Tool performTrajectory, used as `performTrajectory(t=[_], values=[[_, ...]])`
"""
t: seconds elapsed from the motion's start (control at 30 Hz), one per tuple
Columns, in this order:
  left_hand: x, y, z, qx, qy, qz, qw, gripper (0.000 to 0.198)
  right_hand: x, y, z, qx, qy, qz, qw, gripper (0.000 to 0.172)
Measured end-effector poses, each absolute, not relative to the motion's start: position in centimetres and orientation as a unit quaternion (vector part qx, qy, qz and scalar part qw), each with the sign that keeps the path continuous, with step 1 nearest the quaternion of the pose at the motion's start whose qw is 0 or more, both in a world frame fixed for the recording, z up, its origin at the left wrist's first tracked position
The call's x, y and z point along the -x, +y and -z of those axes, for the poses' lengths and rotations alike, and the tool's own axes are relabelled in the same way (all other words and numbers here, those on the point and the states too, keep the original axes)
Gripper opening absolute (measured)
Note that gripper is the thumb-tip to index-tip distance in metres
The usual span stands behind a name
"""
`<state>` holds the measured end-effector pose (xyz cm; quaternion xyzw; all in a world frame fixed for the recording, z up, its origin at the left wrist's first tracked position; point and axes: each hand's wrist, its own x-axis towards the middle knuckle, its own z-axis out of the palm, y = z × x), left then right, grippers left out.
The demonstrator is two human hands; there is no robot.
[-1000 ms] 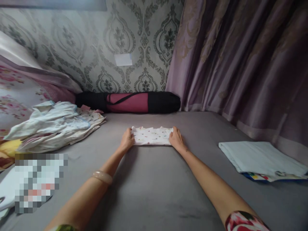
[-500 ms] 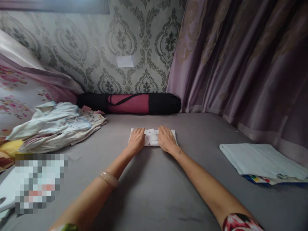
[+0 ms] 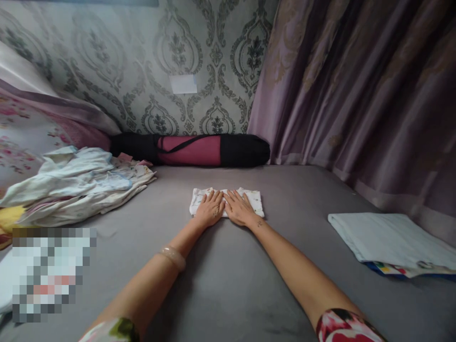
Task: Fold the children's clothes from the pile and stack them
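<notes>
A small folded white cloth with a fine print [image 3: 255, 201] lies flat on the grey bed sheet [image 3: 228, 275], straight ahead of me. My left hand [image 3: 211, 208] rests palm down on its left half, fingers stretched out. Beside it, my right hand [image 3: 239, 207] lies flat on the cloth with its fingers spread. The fingertips of the two hands come close together over the cloth's middle. Both palms and the part of the cloth beneath them are hidden.
Rumpled light clothes [image 3: 85, 175] are heaped at the left. A folded pale cloth [image 3: 384, 235] lies on colourful flat items at the right. A black and maroon long bag [image 3: 188, 151] sits against the patterned wall, with a purple curtain [image 3: 320, 95] on the right.
Both hands have moved inward over the cloth, from its sides towards its middle, and now lie flatter. The cloth's visible top looks different. My view has shifted slightly.
</notes>
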<state>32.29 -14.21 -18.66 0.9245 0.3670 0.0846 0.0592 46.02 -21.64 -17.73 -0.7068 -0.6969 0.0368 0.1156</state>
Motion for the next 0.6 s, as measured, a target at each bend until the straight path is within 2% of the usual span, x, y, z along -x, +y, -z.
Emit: performTrajectory(t=[0.33, 0.6], values=[[-32.1, -13.4, 18.1, -0.932, 0.353, -0.056, 0.053, 0.054, -46.4, -21.4, 17.3, 0.706, -0.696, -0.071, 0.113, 0.056], [-30.4, -12.2, 18.5, -0.914, 0.393, -0.105, 0.000, 0.056, -47.3, -21.9, 17.5, 0.720, -0.682, -0.036, 0.121, 0.056]])
